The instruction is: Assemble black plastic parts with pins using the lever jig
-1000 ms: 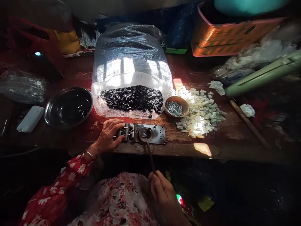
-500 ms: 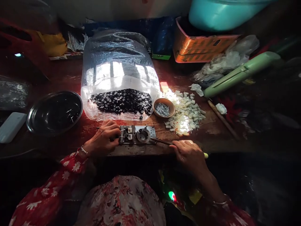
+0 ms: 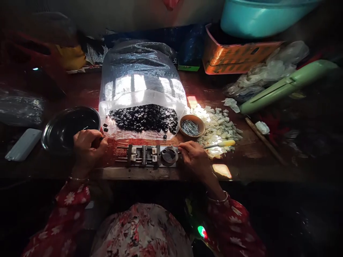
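Note:
My left hand point(image 3: 89, 147) is closed in a pinch at the right rim of the metal bowl point(image 3: 49, 137); a small dark bit may be at its fingertips, but I cannot make it out. My right hand point(image 3: 195, 157) is closed round the shaft of a screwdriver point(image 3: 226, 143), its yellow handle pointing right. Those fingers reach the round end of a metal jig point(image 3: 144, 155) on the table edge. White blocks sit in the jig, and thin pins stick out at its left. Beyond it, small black round pieces point(image 3: 144, 117) spill from a translucent sack point(image 3: 144, 80).
A small brown bowl point(image 3: 201, 132) holds nails, beside a pile of small white pieces point(image 3: 227, 130). A green tube point(image 3: 286, 87) and a stick point(image 3: 264, 141) lie at right. An orange basket point(image 3: 241, 59) and a turquoise basin point(image 3: 265, 18) stand behind. A white phone-like slab point(image 3: 23, 144) lies far left.
My left hand has left the jig and moved left to the metal bowl. My right hand has come in to the jig's round end, the screwdriver's handle now out to the right. The view has shifted.

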### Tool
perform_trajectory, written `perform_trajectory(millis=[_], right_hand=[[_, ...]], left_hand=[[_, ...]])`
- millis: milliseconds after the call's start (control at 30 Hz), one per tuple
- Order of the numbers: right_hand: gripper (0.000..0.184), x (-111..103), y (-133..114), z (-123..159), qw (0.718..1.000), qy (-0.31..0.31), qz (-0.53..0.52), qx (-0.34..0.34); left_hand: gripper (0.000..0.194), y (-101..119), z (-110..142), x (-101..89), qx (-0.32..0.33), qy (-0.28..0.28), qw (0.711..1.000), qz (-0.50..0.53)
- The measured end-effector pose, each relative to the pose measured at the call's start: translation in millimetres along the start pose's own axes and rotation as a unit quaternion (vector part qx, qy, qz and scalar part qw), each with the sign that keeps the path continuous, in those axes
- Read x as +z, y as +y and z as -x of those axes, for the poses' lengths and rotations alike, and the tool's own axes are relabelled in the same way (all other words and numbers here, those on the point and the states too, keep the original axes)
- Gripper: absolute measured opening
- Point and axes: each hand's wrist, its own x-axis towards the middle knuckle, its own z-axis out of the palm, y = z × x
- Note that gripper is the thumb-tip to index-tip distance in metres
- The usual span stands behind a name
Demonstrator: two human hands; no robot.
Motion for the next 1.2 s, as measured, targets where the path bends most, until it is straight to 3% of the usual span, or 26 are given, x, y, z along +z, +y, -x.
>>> perform_trajectory(millis=[167, 300, 433, 600, 700, 767, 933, 1100, 1200], right_hand=[[0.019, 16.8, -11.0, -28.6, 0.998, -0.001, -0.055, 0.025], [0.022, 34.9, -15.2, -51.5, 0.997, -0.033, 0.017, 0.071], [0.018, 46.9, -14.3, -70.6, 0.986, -0.106, 0.079, 0.104], [0.014, 49.8, -12.3, -79.3, 0.983, -0.132, 0.064, 0.107], [0.012, 46.4, -14.2, -75.7, 0.988, -0.104, 0.010, 0.110], [0.010, 42.4, -17.3, -71.1, 0.987, -0.085, -0.057, 0.126], [0.011, 31.8, -30.4, -56.1, 0.969, -0.034, -0.193, 0.152], [0.011, 24.5, -48.0, -36.5, 0.978, 0.015, -0.183, 0.102], [0.010, 20.6, -59.3, -23.7, 0.980, 0.007, -0.180, 0.082]], left_hand=[[0.016, -52.6, 10.6, -26.3, -0.098, -0.067, 0.981, -0.155], [0.024, -52.5, 13.6, -23.5, -0.119, -0.038, 0.977, -0.174], [0.024, -20.1, -0.5, 3.7, -0.096, -0.012, 0.988, -0.120], [0.012, 28.3, -32.7, 74.5, 0.012, -0.143, 0.990, -0.006], [0.009, 41.1, -49.4, 114.7, 0.013, -0.212, 0.977, -0.011], [0.008, 42.1, -55.6, 131.4, 0.000, -0.228, 0.974, -0.008], [0.008, 36.9, -55.5, 137.9, 0.031, -0.209, 0.977, 0.018], [0.005, 34.7, -46.3, 128.6, 0.045, -0.184, 0.981, 0.037], [0.004, 31.1, -41.2, 128.1, 0.041, -0.185, 0.980, 0.054]])
